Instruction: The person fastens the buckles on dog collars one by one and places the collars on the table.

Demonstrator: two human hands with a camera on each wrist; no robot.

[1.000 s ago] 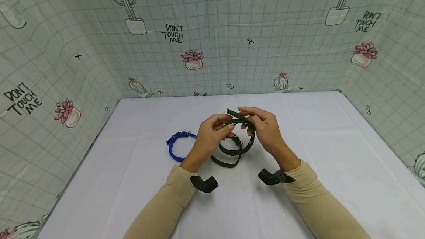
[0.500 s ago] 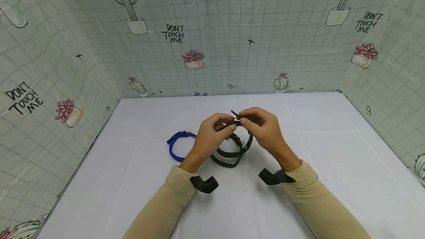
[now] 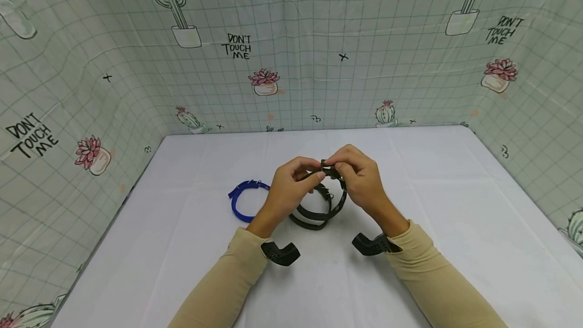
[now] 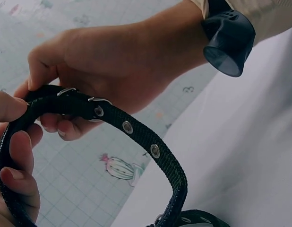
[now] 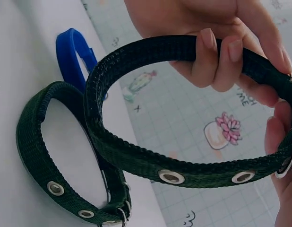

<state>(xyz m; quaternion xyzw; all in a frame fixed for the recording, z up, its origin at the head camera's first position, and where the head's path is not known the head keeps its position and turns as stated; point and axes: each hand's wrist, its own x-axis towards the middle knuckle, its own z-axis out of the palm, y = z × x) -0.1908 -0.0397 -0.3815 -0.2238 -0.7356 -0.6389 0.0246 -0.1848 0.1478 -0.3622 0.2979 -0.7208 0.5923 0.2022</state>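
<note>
A dark green webbing collar (image 3: 343,198) with metal eyelets is held as a loop above the table. My left hand (image 3: 290,186) grips its left side, fingers curled round the strap, as the right wrist view shows. Beside the metal buckle (image 4: 66,91), my right hand (image 3: 361,173) pinches the strap's end part. The fingertips of both hands nearly meet there, and they partly hide how the strap passes through the buckle. A second green collar (image 5: 30,137), its buckle fastened, lies on the table under the held one.
A blue collar (image 3: 234,203) lies on the white table (image 3: 200,247) left of my left hand, partly hidden by it. Behind the table hangs a gridded cloth (image 3: 300,100) with cactus prints. A black camera mount (image 3: 280,254) sits on each wrist.
My right hand has shifted slightly left toward the left fingers. The strap's free end, which stuck out long beyond the right hand, now shows only a short bent tip near the buckle.
</note>
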